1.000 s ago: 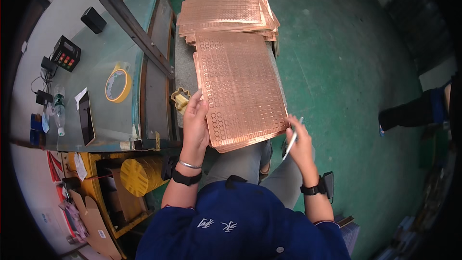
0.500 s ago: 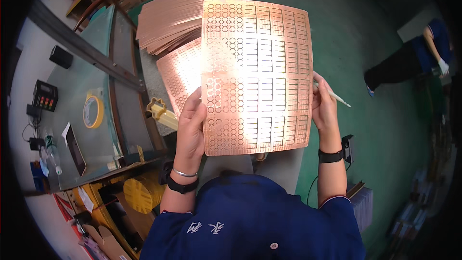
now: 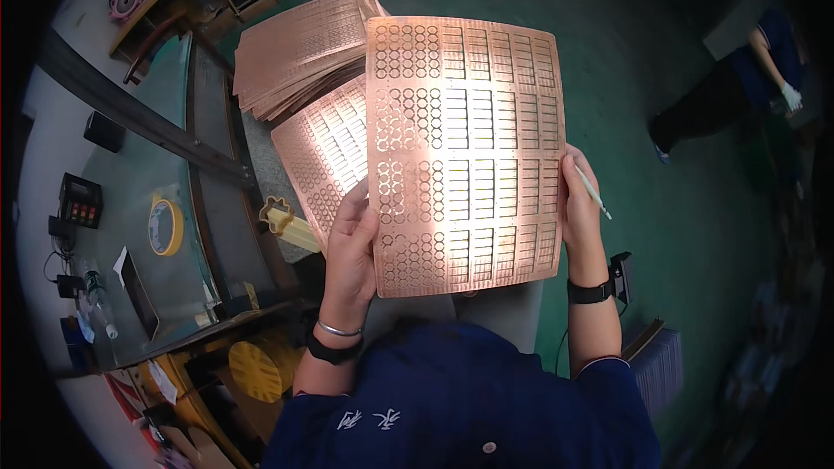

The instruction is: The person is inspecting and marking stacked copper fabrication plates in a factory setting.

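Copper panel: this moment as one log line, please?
copper panel: in both hands | left hand: left edge | right hand: right edge, plus white stick | copper stack: beyond

A yellow tape roll (image 3: pixel 177 227) lies on the table (image 3: pixel 130 187).

Meets the copper panel (image 3: pixel 465 156) straight ahead, filling the span between left hand (image 3: pixel 349 234) and right hand (image 3: pixel 580 195). Runs, beyond the left hand, into a yellow scalloped piece (image 3: pixel 291 224), then the copper stack (image 3: pixel 304 43). Passes over the table (image 3: pixel 126 200) only around a slanting beam (image 3: pixel 148 113). Opens rightward past the pale pen (image 3: pixel 594 193), over green floor (image 3: pixel 634 61), up to the co-worker (image 3: pixel 738 87).
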{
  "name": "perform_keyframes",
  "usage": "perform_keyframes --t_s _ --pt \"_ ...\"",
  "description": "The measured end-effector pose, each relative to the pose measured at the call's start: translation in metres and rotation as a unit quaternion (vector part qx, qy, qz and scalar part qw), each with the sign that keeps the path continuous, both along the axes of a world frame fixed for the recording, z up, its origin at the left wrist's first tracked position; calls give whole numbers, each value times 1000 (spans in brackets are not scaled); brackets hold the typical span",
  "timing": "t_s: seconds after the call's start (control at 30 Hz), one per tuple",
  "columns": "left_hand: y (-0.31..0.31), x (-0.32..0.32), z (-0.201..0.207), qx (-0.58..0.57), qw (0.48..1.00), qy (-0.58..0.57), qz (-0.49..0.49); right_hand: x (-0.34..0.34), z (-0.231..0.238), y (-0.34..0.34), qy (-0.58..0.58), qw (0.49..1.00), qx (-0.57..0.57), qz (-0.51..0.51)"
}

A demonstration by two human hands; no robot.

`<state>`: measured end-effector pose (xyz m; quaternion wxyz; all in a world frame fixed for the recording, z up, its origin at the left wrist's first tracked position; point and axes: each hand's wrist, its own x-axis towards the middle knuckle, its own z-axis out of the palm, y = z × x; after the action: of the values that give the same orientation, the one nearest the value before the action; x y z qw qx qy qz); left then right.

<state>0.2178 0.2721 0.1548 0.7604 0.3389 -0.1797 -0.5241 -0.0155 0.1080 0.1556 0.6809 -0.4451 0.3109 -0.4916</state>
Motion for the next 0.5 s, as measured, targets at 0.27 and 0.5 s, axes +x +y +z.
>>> perform_keyframes --t_s 0.27,0.5 --pt "44 -4 -15 125 976 -179 -12 1 -7 4 32 999 -2 -26" --pt "196 0 -71 332 907 -245 -77 4 -1 7 12 999 -9 -32"
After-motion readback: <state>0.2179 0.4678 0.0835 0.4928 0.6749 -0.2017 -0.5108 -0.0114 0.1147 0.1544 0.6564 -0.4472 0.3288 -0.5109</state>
